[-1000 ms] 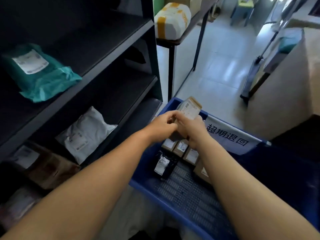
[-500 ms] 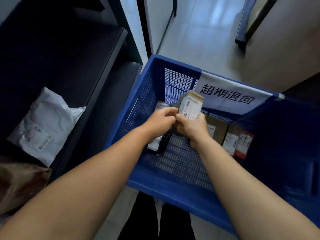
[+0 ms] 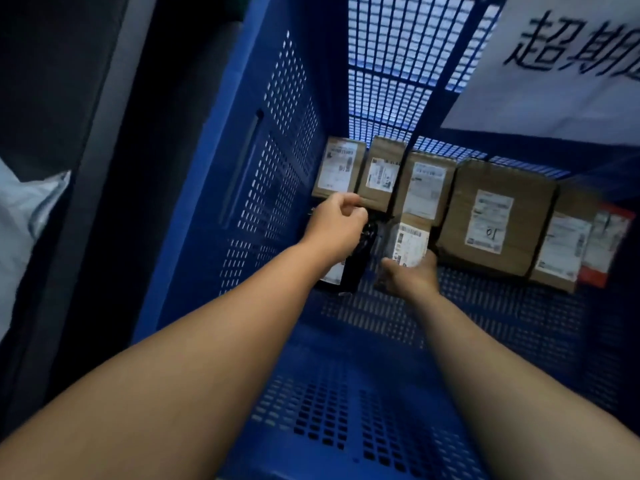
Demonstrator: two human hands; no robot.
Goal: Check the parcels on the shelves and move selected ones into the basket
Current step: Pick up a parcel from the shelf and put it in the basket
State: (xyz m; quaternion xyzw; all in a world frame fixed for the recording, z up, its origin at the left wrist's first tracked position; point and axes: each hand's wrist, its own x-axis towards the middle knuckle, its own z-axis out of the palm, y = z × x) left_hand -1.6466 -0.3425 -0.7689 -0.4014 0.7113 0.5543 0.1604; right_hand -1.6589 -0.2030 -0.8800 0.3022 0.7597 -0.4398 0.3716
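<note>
small parcel (image 3: pixel 410 244) in right hand (image 3: pixel 412 277), boxes (image 3: pixel 498 216) behind, basket (image 3: pixel 263 188)

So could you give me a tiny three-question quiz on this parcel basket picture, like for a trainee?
1. True or false: the right hand holds a small labelled parcel.
2. Which colour is the basket: A green, B blue, C red?
3. Fill in: the brown boxes stand in a row along the basket's far ____.

Key: 1 true; 2 B; 3 wall.
</note>
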